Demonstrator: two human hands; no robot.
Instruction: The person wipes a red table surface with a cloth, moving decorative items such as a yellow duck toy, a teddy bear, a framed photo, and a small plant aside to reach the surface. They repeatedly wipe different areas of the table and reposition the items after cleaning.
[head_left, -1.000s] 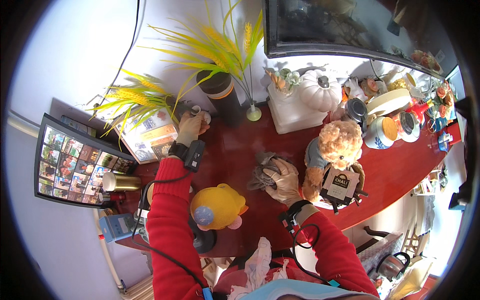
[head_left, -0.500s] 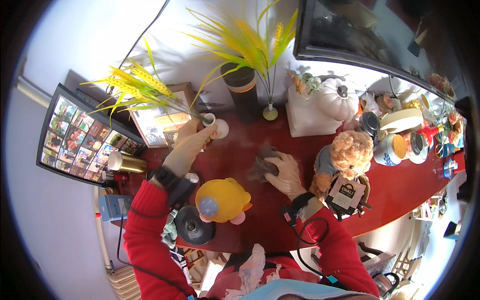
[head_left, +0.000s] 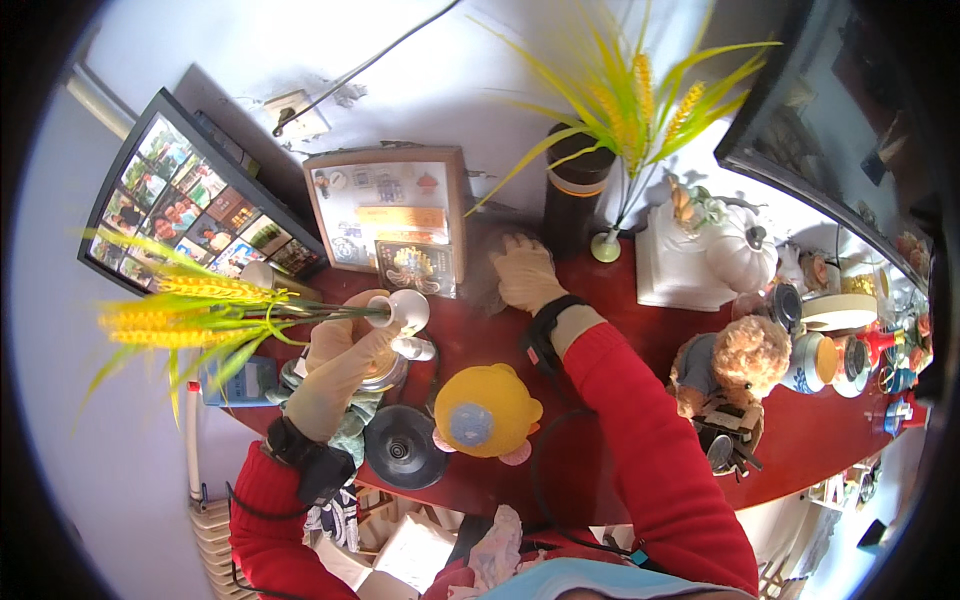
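Observation:
My left hand (head_left: 335,370), in a pale glove, grips a small white vase (head_left: 408,311) at the left of the red-brown table (head_left: 590,400). The vase is tilted on its side, and the artificial wheat stems (head_left: 190,312) in it point left. My right hand (head_left: 527,274), gloved too, presses a dark grey cloth (head_left: 483,268) to the tabletop near the back. That cloth lies between a wooden picture frame (head_left: 458,200) and a black cylinder (head_left: 572,205). Part of it is hidden beneath my fingers.
A yellow plush toy (head_left: 490,410) and a black round lid-like disc (head_left: 405,447) sit near the front edge. A second wheat vase (head_left: 605,246), a white pumpkin ornament (head_left: 742,250) and a teddy bear (head_left: 735,365) stand rightward. A photo collage (head_left: 195,205) leans at left; a dark screen (head_left: 830,150) hangs right.
My left hand has drawn the vase left and toward me, tipping its stems further over. My right hand has pushed the cloth to the back, beside the picture frame. The view has shifted.

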